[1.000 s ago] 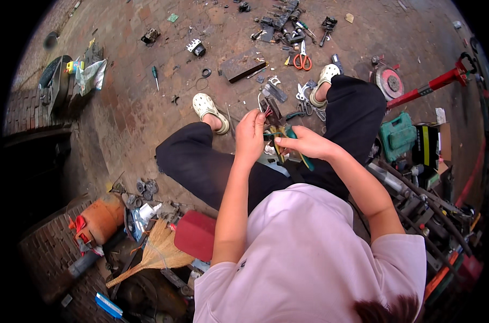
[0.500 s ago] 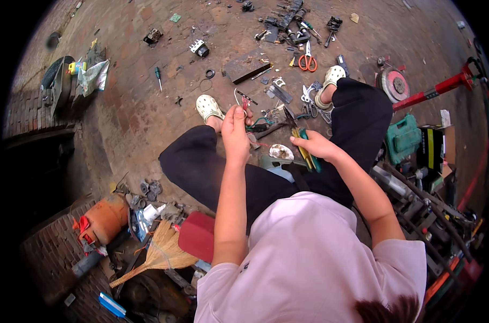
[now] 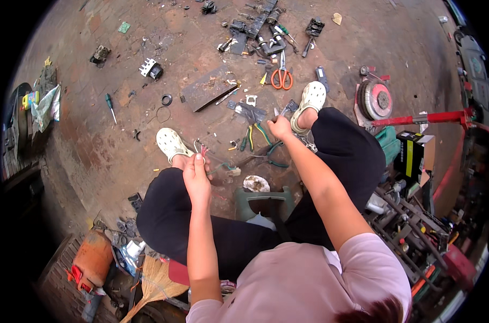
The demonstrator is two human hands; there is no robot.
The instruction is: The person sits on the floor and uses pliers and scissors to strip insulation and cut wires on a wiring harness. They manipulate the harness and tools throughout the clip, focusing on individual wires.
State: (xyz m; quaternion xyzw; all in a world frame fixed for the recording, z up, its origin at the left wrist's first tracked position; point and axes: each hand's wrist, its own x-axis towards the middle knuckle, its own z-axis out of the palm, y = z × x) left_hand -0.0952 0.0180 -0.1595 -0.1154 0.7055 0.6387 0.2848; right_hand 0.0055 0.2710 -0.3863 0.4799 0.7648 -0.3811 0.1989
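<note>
Wires (image 3: 203, 150) sit pinched in the left hand (image 3: 197, 175), while the right hand (image 3: 280, 128), near a clog (image 3: 312, 97), hides its grip from me.

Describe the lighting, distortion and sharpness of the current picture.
Head view: soft, diffuse light on the brown floor, no hard-edged shadows; head view: fisheye distortion, black corners; head view: orange-handled metal scissors look fairly crisp, but the thin red and white wires in the left hand are too small to separate.

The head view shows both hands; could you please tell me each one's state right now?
Left hand: closed, holding wires.
Right hand: near the right shoe; whether it holds anything cannot be told.
</note>
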